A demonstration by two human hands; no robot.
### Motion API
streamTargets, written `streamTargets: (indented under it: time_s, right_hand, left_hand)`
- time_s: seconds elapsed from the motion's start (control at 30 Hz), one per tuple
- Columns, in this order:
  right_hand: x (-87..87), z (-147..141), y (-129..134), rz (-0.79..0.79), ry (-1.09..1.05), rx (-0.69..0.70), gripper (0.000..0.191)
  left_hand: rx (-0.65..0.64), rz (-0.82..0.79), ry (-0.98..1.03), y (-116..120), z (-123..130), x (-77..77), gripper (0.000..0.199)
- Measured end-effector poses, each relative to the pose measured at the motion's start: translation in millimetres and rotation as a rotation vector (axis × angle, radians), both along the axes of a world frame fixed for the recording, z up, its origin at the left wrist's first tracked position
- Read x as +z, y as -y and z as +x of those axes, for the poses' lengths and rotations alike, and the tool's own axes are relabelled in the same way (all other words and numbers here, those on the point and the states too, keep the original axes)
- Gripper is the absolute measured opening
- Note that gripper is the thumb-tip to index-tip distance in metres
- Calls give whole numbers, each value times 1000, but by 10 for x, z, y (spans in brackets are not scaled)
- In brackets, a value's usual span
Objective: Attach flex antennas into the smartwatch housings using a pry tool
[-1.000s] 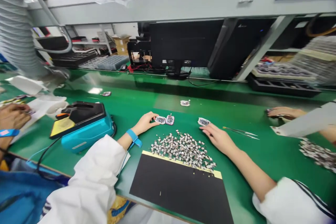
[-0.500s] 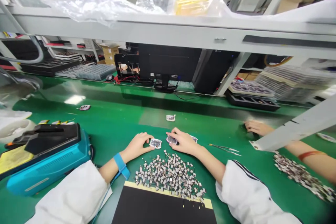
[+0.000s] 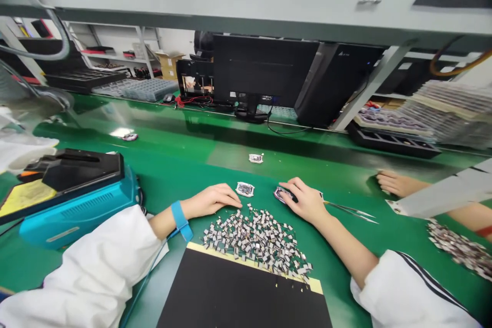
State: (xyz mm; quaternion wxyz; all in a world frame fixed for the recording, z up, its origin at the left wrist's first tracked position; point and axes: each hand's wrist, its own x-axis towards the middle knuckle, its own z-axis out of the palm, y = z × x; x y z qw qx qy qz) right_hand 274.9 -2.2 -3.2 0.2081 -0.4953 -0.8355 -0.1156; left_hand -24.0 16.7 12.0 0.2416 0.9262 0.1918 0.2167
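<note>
Right hand (image 3: 303,201) grips a small circuit module (image 3: 282,194) at center frame, while left hand (image 3: 210,201) lies open beside the loose-parts pile (image 3: 255,240)

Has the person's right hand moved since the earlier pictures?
Yes. Against the pile of small metal pieces, the right hand has shifted rightward since half a second ago, from above the pile's middle to beyond its right side, beside the tweezers.

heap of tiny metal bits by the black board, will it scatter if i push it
Probably yes: the heap of tiny metal bits lies loose, with the pieces separate and unbound, so they would likely slide apart easily. They look stiff and light, though they are too small to judge well. Stray specks on the black board hint that they stray easily.
</note>
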Motion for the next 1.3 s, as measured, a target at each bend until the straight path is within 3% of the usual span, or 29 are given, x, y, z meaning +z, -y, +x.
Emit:
streamTargets:
  time_s: [0.2,0.5,0.8,0.9,1.03,1.1,1.3]
  right_hand:
    - [-20,-3,-17,76,52,25,35]
    - [10,12,-6,-10,139,119,36]
    - [120,152,62,-97,47,34,28]
    - [194,-67,31,-101,-40,5,31]
    - [208,-534,-111,-207,-78,135,32]
    - [173,-686,-202,-249,-97,193,24]
    - [31,-759,-360,-311,-227,253,13]
  left_hand:
    - [-132,72,-119,-6,19,-1,26]
    - [-60,124,-179,44,45,34,30]
    - [-4,5,-86,-4,11,-5,17]
    - [71,-48,-28,-4,14,-16,11]
    - [172,-88,31,12,50,13,9]
    - [210,-92,47,12,81,46,9]
    - [329,-43,54,-81,222,62,11]
